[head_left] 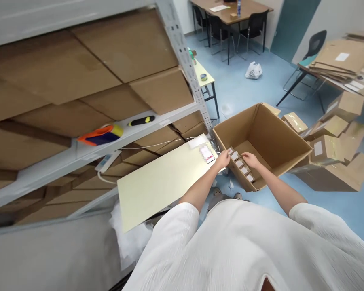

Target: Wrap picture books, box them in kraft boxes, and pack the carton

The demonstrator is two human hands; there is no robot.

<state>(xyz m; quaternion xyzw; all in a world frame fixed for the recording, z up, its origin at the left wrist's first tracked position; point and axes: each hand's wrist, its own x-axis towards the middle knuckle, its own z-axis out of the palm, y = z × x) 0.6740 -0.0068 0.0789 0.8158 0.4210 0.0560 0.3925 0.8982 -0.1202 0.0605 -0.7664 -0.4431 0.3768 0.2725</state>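
A large open carton [279,139] stands on the floor in front of me. Along its near left side runs a row of several small cardboard boxes [240,163] with white labels. At the far end of this row, my left hand [223,159] is closed on a small box, its fingers reaching over the carton's left edge. My right hand [250,160] is inside the carton, just right of the row, with fingers loosely bent and apart and nothing visible in them. A phone [206,154] lies on the pale tabletop [157,190] left of the carton.
Metal shelving [182,48] packed with brown cartons rises on the left; a tape dispenser [101,135] and a black-and-yellow cutter [141,121] lie on it. More cartons [330,149] crowd the floor at right. Behind are flattened cardboard [342,56] and a white plastic bag [254,70].
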